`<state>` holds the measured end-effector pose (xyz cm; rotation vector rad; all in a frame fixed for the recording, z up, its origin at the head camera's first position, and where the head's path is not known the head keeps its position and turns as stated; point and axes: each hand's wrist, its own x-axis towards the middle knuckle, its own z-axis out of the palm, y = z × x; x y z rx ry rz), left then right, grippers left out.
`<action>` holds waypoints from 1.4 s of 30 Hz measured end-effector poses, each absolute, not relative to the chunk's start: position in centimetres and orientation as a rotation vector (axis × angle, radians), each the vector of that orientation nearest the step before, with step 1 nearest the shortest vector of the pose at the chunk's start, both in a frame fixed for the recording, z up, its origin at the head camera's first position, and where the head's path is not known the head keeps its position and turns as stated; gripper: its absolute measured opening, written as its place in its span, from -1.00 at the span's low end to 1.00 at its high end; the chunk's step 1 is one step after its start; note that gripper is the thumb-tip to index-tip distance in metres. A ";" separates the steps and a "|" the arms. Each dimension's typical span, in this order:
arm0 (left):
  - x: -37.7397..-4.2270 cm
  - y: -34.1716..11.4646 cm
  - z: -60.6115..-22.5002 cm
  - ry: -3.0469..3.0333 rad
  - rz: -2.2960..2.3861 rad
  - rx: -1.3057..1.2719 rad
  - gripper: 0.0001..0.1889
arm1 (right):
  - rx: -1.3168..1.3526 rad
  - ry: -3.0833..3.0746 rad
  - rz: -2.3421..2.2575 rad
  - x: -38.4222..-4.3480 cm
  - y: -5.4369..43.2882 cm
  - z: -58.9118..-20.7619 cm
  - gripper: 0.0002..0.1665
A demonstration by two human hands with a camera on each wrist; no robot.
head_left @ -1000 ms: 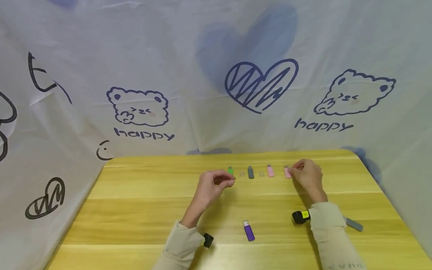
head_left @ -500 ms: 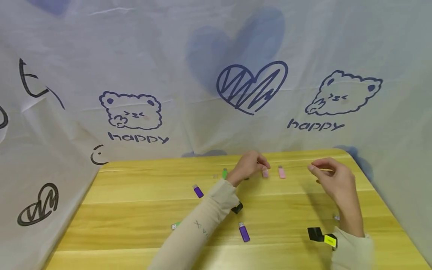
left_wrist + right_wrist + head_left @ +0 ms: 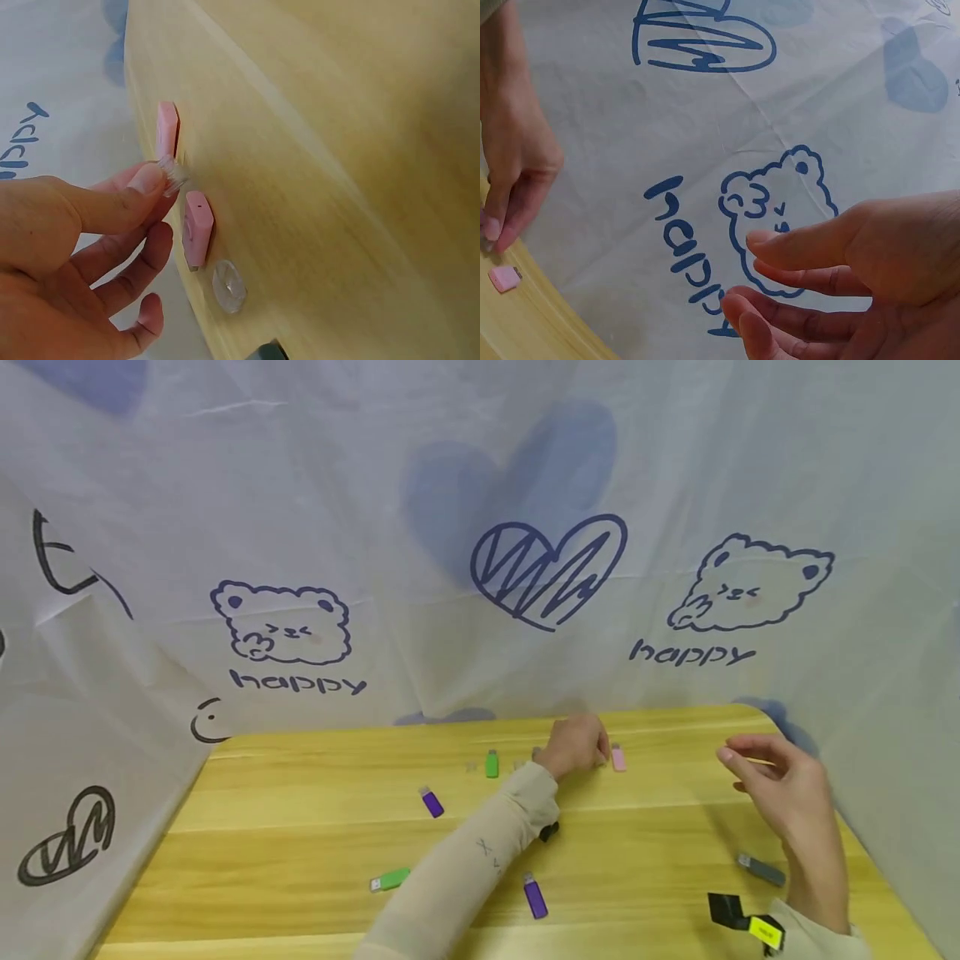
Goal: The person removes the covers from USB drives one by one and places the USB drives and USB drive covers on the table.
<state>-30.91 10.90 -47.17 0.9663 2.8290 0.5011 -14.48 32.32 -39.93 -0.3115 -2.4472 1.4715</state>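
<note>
Left hand [image 3: 574,746] pinching a clear cap [image 3: 175,178], pink USB stick [image 3: 198,231] beside that hand, right hand [image 3: 791,785] loosely curved, empty

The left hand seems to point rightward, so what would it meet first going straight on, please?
The left hand would probably meet the rightmost pink USB stick first, though the hand's height is unclear.

Pale cloth [image 3: 352,510], 2 printed bears [image 3: 288,627], wooden table [image 3: 262,835].

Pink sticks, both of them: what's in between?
A small clear cap, pinched by the left hand, shows between the two pink sticks in the left wrist view.
</note>
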 end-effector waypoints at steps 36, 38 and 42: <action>-23.9 -9.0 -42.3 2.826 1.680 0.587 -0.78 | -0.107 -2.584 1.205 -13.0 31.3 -40.2 -0.50; -23.3 -9.8 -42.5 2.835 1.757 0.558 -0.78 | -0.077 -2.599 1.166 -13.1 31.6 -40.5 -0.51; -22.5 -11.0 -42.7 2.861 1.812 0.536 -0.79 | -0.042 -2.675 1.052 -12.8 32.0 -41.3 -0.55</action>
